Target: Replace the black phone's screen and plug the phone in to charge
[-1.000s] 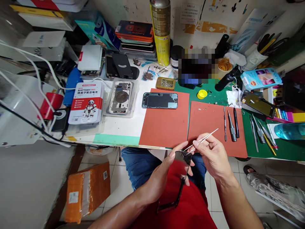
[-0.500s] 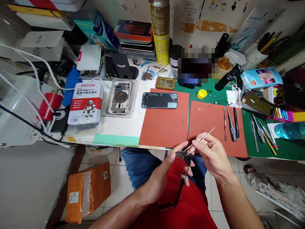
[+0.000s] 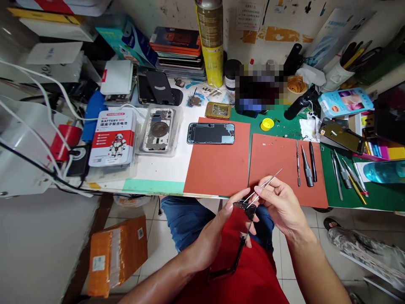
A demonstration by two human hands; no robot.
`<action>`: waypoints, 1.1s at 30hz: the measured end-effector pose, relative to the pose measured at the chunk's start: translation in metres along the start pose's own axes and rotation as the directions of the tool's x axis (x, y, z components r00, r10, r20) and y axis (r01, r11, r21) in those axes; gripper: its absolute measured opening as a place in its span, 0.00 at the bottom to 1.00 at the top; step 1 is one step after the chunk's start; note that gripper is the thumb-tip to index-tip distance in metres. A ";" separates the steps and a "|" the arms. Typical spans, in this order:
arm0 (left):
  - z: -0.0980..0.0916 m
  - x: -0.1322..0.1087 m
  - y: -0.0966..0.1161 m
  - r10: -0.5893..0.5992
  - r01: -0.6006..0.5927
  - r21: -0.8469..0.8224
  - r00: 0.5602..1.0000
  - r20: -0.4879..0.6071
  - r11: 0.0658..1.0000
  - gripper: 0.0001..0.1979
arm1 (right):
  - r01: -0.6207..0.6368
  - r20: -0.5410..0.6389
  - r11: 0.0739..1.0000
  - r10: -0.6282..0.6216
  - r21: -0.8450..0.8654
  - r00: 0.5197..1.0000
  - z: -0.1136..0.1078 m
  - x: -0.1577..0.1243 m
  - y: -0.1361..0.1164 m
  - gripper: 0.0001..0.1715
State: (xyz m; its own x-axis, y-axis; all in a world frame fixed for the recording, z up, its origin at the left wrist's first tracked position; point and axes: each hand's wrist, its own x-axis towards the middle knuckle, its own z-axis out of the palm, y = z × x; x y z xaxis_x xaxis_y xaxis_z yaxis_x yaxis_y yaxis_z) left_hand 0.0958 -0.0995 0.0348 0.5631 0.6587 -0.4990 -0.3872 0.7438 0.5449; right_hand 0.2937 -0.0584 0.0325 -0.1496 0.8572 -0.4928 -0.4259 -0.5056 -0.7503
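Below the table's front edge, over my lap, my left hand (image 3: pixel 210 238) is closed around a dark, thin phone frame (image 3: pixel 249 211). The frame stands tilted, and the red shirt shows through its middle. My right hand (image 3: pixel 280 204) pinches silver tweezers (image 3: pixel 274 177) between thumb and fingers. Their tips point down at the frame's top end, beside my left index finger; whether they grip a small part there is too fine to tell. On the brown-red mat (image 3: pixel 218 169) beyond lies a phone screen assembly (image 3: pixel 211 133), inner side up.
A second mat (image 3: pixel 284 169) holds a metal pick (image 3: pixel 298 164), a grey-handled tool (image 3: pixel 306 169) and a black pen-like tool (image 3: pixel 313 164). More tweezers (image 3: pixel 337 175) lie to the right. Leftward are a phone housing (image 3: pixel 158 131) in a clear tray and a battery box (image 3: pixel 112 137).
The rear end of the tweezers has swung slightly left, and the whole view has shifted a little. Both hands keep their holds, and the phone frame stays practically in place.
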 end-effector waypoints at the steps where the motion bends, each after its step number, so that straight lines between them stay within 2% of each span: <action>1: 0.000 0.000 0.000 0.004 -0.004 0.003 1.000 0.002 1.000 0.36 | 0.000 0.003 1.000 0.000 0.002 1.000 0.000 0.000 0.000 0.19; 16: -0.002 0.001 -0.003 0.018 -0.018 -0.008 1.000 0.010 1.000 0.37 | 0.000 0.006 0.999 -0.001 0.034 1.000 0.002 -0.001 0.000 0.17; 21: 0.000 0.003 0.000 0.026 -0.025 -0.074 1.000 0.004 0.997 0.37 | 0.116 -0.057 0.993 -0.115 0.028 0.992 0.005 -0.005 0.004 0.15; 25: 0.006 0.004 0.005 0.042 -0.042 -0.144 0.999 -0.003 0.989 0.38 | 0.245 -0.140 0.969 -0.243 0.003 0.960 0.006 -0.014 0.015 0.11; 28: 0.008 0.003 0.007 0.030 -0.033 -0.160 0.999 -0.022 0.987 0.39 | 0.288 -0.181 0.957 -0.288 -0.024 0.940 0.008 -0.020 0.021 0.10; 33: 0.010 0.001 0.008 0.026 -0.033 -0.141 0.998 -0.048 0.990 0.39 | 0.313 -0.178 0.948 -0.318 -0.056 0.931 0.006 -0.023 0.025 0.10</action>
State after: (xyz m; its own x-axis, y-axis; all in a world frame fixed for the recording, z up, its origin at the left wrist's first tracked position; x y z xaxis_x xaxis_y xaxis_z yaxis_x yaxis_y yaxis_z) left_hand 0.1006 -0.0938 0.0456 0.5168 0.6826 -0.5166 -0.5042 0.7304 0.4607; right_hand 0.2810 -0.0901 0.0275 0.1556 0.9417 -0.2985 -0.4003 -0.2161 -0.8905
